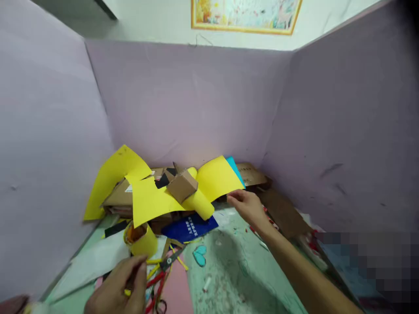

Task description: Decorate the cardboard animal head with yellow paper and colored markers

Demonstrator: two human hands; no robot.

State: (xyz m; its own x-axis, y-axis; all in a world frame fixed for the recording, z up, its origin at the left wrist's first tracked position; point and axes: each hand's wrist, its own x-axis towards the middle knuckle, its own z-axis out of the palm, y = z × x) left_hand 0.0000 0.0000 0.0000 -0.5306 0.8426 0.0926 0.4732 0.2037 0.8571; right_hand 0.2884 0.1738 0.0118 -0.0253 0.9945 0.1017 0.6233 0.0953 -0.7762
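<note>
The right hand (245, 207) presses its fingertips together; the left hand's (114, 285) grip I cannot tell; brushing the scissors (169, 261) risks cuts.

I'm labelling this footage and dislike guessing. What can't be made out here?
Head view:
Bare left hand: its own curl hides whether it grips anything.
Bare right hand: blur obscures whether it pinches anything.
Yellow-framed colourful wall picture: upper part cut off by the top edge.
Brown printed cardboard piece: lettering too small to read.
</note>
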